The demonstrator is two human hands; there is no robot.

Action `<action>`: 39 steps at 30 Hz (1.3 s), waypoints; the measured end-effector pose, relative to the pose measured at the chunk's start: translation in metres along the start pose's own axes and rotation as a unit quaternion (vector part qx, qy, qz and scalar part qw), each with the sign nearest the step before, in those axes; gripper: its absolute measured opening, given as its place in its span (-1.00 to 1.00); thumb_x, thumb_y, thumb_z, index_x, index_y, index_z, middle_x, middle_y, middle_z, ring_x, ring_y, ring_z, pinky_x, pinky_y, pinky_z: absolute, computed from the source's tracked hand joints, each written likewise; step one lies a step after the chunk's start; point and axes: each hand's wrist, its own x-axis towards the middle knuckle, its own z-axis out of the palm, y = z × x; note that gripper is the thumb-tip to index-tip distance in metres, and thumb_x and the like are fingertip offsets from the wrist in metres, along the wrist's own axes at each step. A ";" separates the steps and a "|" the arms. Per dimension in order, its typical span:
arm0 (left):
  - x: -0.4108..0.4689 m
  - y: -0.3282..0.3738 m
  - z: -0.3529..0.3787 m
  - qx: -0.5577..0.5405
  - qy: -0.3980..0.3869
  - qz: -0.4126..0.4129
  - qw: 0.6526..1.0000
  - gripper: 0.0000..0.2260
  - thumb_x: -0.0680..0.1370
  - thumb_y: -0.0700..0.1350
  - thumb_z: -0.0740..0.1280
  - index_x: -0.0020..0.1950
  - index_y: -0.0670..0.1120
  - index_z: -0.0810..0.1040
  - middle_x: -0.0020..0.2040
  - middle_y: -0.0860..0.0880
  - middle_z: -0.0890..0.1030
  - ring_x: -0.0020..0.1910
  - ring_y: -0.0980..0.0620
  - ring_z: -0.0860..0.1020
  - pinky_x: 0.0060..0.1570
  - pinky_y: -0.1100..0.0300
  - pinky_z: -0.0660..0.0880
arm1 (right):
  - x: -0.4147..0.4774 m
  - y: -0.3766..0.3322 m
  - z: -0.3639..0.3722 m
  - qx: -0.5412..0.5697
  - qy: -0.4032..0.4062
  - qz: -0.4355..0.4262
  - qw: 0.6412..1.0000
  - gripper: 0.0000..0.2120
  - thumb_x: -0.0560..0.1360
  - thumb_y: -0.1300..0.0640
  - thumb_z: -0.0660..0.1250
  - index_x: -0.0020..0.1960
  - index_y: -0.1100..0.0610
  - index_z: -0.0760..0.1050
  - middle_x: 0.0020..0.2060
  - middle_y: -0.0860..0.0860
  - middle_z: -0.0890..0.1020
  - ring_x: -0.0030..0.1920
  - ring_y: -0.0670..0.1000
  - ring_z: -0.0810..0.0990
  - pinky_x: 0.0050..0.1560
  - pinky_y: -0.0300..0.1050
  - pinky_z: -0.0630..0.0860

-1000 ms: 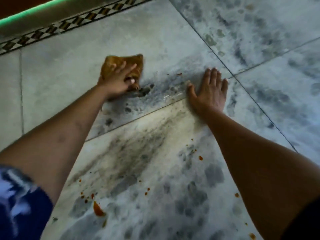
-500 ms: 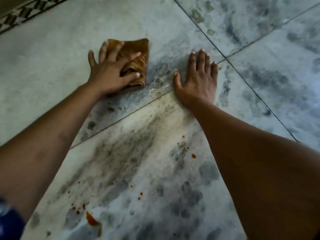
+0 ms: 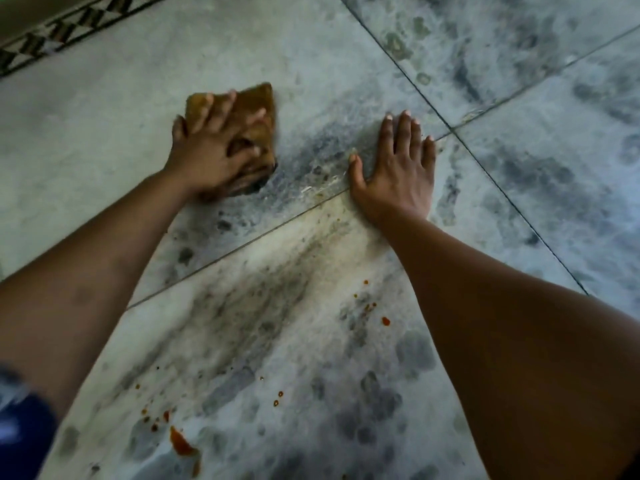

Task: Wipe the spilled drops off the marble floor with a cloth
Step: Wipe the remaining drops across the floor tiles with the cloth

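Marble floor point(image 3: 346, 50) fills our view, grey-veined slabs cut by dark joints, with a patterned border strip point(image 3: 52, 36) at the far left; we kneel over it, both arms reaching away from us. Our right hand point(image 3: 398, 171) lies flat and empty beside a joint, fingers spread, and we judge it is there to carry our weight; our left hand point(image 3: 211, 150) presses down on the brown cloth point(image 3: 252, 109), fingers splayed across it and not curled, so that the whole pad bears on the stone. That cloth sits on the far slab, left of the right hand and well apart from the remaining mess; the red smear point(image 3: 180, 445) and the scattered red drops point(image 3: 377, 311) lie on the near slab, not yet wiped, so we reckon much of the job remains.
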 end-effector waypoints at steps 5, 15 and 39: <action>0.028 0.074 0.008 -0.027 0.003 -0.050 0.998 -0.51 0.55 0.27 0.09 0.46 0.35 0.04 0.57 0.06 -0.15 0.53 -0.15 -0.18 0.40 -0.28 -0.15 | 0.000 -0.001 -0.001 0.001 0.002 -0.001 1.000 -0.32 0.56 -0.19 -0.05 0.54 0.15 -0.12 0.53 0.12 -0.09 0.52 0.07 -0.15 0.49 0.03 -0.23; -0.072 -0.002 0.011 0.039 0.003 -0.074 0.997 -0.52 0.57 0.29 0.00 0.47 0.34 -0.01 0.57 0.07 -0.11 0.54 -0.09 -0.14 0.40 -0.28 -0.22 | -0.011 -0.005 -0.007 0.019 -0.016 -0.035 0.999 -0.35 0.59 -0.15 -0.06 0.53 0.19 -0.10 0.53 0.12 -0.08 0.52 0.05 -0.15 0.49 0.00 -0.23; -0.200 -0.037 0.037 0.000 0.014 -0.052 0.999 -0.47 0.46 0.34 -0.11 0.42 0.36 -0.11 0.54 0.11 -0.13 0.53 -0.13 -0.11 0.40 -0.22 0.00 | -0.059 -0.087 0.025 0.033 -0.014 -0.132 0.991 -0.32 0.53 -0.16 -0.12 0.53 0.20 -0.03 0.53 0.12 0.01 0.52 0.06 -0.07 0.49 -0.03 -0.18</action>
